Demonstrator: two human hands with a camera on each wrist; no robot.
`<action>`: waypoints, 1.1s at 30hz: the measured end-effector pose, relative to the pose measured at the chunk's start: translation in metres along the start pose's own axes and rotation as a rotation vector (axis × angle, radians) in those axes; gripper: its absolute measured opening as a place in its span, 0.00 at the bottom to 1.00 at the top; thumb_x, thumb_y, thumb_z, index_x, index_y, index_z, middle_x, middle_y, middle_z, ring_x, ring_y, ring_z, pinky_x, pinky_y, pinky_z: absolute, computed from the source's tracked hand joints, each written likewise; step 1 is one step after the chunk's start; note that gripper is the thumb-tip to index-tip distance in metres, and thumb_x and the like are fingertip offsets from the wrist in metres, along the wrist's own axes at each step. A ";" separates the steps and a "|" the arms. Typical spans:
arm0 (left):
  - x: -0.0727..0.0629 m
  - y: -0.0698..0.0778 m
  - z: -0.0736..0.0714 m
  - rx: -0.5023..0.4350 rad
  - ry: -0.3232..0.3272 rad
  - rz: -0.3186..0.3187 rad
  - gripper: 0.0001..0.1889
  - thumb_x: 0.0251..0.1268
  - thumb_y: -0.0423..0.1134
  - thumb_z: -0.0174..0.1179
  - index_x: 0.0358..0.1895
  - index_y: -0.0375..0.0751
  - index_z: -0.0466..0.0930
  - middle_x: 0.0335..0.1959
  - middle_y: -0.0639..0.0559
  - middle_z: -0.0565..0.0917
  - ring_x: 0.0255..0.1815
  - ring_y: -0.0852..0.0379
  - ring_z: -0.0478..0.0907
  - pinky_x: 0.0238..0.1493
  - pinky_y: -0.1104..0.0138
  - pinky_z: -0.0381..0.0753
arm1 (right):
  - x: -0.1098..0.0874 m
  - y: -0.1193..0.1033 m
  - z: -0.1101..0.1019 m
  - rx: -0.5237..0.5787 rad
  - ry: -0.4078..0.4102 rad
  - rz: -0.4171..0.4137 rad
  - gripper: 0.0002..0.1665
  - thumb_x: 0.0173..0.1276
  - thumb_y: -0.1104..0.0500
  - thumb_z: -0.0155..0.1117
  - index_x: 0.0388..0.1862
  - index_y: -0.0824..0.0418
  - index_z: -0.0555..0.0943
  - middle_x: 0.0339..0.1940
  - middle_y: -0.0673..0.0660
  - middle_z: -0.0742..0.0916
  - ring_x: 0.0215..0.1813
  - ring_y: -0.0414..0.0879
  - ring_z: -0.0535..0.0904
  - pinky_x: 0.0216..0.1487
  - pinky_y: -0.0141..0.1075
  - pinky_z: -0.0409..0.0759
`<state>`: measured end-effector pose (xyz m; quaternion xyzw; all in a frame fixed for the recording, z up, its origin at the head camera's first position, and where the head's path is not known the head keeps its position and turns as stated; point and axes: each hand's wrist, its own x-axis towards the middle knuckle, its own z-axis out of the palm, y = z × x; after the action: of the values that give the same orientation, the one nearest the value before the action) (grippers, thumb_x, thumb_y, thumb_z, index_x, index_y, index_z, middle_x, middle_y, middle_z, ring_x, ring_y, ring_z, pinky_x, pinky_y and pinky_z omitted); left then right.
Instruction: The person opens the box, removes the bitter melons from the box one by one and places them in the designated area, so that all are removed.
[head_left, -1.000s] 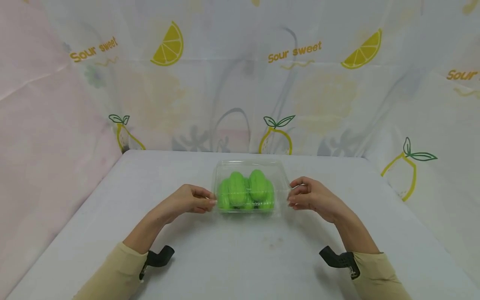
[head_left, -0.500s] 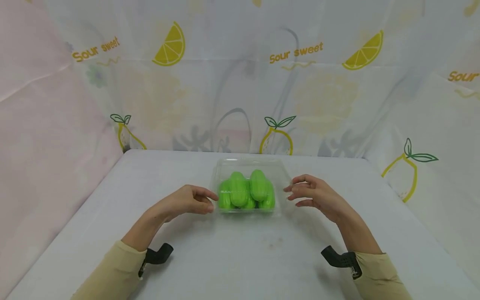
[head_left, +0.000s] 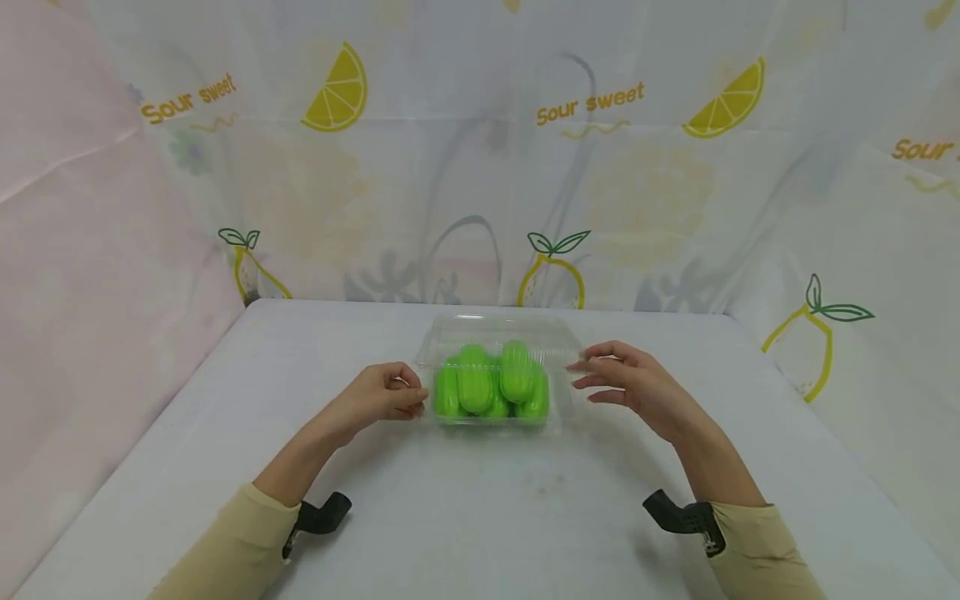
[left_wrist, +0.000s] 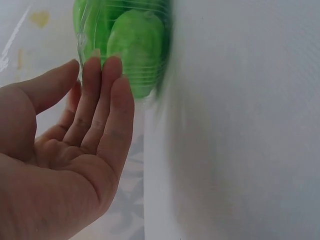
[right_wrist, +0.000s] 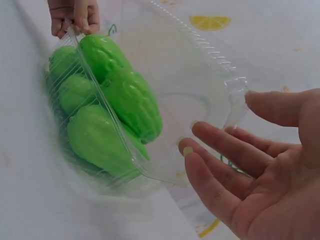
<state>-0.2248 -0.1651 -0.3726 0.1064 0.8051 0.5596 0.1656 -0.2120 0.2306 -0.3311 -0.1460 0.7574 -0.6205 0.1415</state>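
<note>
Clear plastic lid (head_left: pixel 498 329) has swung up a bit since half a second ago, its front edge sitting higher, and the right hand (head_left: pixel 633 383) has risen slightly with it. The left hand (head_left: pixel 375 396) has drawn its fingers in closer to the thumb.

From where I stand, the clear plastic clamshell box (head_left: pixel 564 408) lies between the two hands on the white tabletop (head_left: pixel 480 517), partly open. Just right of the left hand are the bright green bumpy gourds (right_wrist: pixel 132 106), at least five, heaped in the box's base. That left hand pinches the box's near-side rim between thumb and bent fingertips. The right hand is loosely spread, its fingers nearly straight; the thumb tip touches the lid's corner, and I can't tell whether the other fingertips press on the plastic.

Beyond both hands hangs a printed cloth backdrop (head_left: pixel 450 167). Orange lettering (head_left: pixel 590 104) above and slightly left of the right hand reads "Sour sweet"; the same words appear high to the left of the left hand, and far right of the right hand I can read "Sour" before the picture cuts off. Yellow lemon slices (head_left: pixel 337 87) are printed above each hand. Behind the fingers, tan sleeves (head_left: pixel 225 550) carry black wrist mounts (head_left: pixel 322 514).
</note>
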 end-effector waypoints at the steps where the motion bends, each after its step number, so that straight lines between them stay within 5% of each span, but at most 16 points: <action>1: 0.001 0.000 0.000 -0.004 0.019 0.002 0.15 0.68 0.40 0.64 0.46 0.33 0.74 0.35 0.45 0.87 0.39 0.52 0.86 0.47 0.62 0.88 | 0.000 0.000 0.000 0.008 0.000 -0.012 0.22 0.79 0.51 0.53 0.61 0.66 0.69 0.59 0.55 0.85 0.56 0.46 0.84 0.55 0.36 0.84; 6: 0.002 0.000 0.002 -0.033 0.069 -0.003 0.24 0.67 0.37 0.65 0.61 0.32 0.68 0.40 0.43 0.86 0.39 0.56 0.86 0.47 0.62 0.88 | 0.000 -0.001 -0.001 0.055 0.011 -0.074 0.18 0.80 0.53 0.51 0.60 0.63 0.73 0.54 0.49 0.87 0.58 0.45 0.84 0.56 0.36 0.84; 12: 0.001 0.002 0.004 -0.068 0.057 -0.005 0.37 0.65 0.33 0.65 0.75 0.38 0.58 0.44 0.42 0.82 0.42 0.53 0.85 0.48 0.62 0.88 | 0.001 -0.002 0.000 0.113 0.039 -0.103 0.17 0.80 0.55 0.51 0.61 0.62 0.73 0.56 0.48 0.86 0.58 0.44 0.83 0.56 0.35 0.84; 33: -0.001 0.001 0.002 -0.102 -0.048 -0.034 0.43 0.65 0.33 0.65 0.79 0.40 0.49 0.41 0.46 0.79 0.39 0.56 0.84 0.46 0.65 0.88 | 0.007 0.007 0.012 0.143 0.100 -0.240 0.30 0.77 0.65 0.52 0.76 0.57 0.63 0.67 0.50 0.77 0.64 0.42 0.77 0.58 0.32 0.82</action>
<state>-0.2236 -0.1635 -0.3718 0.0975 0.7731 0.5941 0.1998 -0.2139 0.2181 -0.3404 -0.1938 0.6945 -0.6918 0.0384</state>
